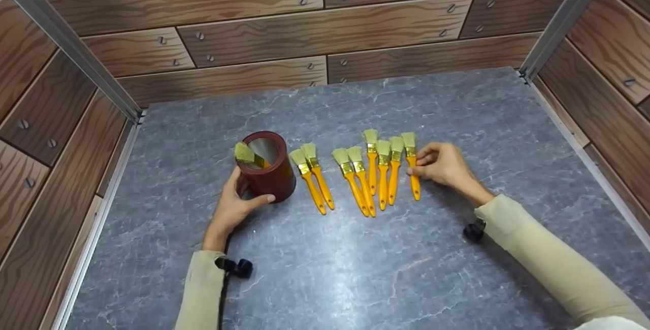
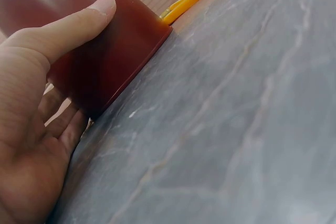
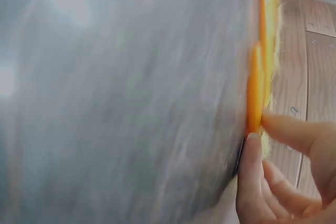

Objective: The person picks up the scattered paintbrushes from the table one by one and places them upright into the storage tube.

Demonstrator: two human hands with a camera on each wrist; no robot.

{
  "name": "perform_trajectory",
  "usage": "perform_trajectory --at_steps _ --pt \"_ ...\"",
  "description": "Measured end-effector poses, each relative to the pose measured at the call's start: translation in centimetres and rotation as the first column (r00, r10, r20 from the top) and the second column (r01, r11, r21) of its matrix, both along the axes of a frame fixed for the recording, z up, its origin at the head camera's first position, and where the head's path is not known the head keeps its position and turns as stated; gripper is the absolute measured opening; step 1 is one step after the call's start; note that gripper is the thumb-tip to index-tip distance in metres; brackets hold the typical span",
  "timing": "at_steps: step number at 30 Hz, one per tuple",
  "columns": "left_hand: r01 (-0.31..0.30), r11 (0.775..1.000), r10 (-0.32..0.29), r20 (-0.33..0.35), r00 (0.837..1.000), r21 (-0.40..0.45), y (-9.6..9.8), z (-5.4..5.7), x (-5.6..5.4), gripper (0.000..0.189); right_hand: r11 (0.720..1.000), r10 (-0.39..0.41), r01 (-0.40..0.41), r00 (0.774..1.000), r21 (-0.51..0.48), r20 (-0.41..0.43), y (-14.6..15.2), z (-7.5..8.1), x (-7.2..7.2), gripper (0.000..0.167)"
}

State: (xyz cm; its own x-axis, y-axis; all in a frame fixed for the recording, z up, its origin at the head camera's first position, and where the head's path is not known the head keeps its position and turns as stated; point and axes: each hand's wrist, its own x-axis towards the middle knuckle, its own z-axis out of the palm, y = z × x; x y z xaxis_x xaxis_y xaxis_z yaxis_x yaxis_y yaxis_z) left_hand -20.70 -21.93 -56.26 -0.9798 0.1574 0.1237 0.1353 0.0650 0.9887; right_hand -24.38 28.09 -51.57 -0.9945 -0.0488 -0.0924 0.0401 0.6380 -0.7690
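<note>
A dark red can [image 1: 271, 183] stands upright on the left part of the table. My left hand [image 1: 231, 208] grips it low on its side; the thumb lies across the front and the other fingers go round the far side. Inside the can leans one paintbrush [image 1: 245, 153], bristles up over the rim. At the right end of a row of paintbrushes, my right hand [image 1: 447, 165] pinches the orange handle of the outermost paintbrush [image 1: 414, 185] between thumb and fingers. That brush lies along the tabletop, bristles pointing away from me.
Two paintbrushes [image 1: 311, 183] lie just right of the can. Several more paintbrushes [image 1: 383, 183] are spread between them and my right hand. The grey marbled table [image 1: 325, 279] is bordered by wood-patterned walls [image 1: 325, 25] at the back and sides.
</note>
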Motion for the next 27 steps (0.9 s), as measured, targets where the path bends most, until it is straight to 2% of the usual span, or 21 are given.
perform_trajectory --at_steps 3,13,22,27 --pt "0.002 1.0 -0.002 -0.001 1.0 0.003 0.0 0.03 -0.01 0.103 0.997 -0.049 0.052 0.997 -0.052 0.056 -0.02 0.0 0.2 0.045" --pt "0.006 1.0 -0.006 -0.004 1.0 0.008 -0.07 0.0 0.02 0.103 0.993 -0.092 0.097 0.993 -0.073 0.079 -0.09 -0.29 0.37 0.043" --pt "0.009 1.0 -0.01 0.003 1.0 0.015 -0.06 -0.04 -0.01 0.104 0.993 -0.088 0.093 0.993 -0.067 0.082 -0.18 -0.33 0.25 0.036" --pt "0.006 1.0 -0.006 0.018 1.0 0.0 -0.02 -0.03 -0.05 0.107 0.992 -0.07 0.082 0.991 -0.1 0.115 0.0 -0.29 0.2 0.034"
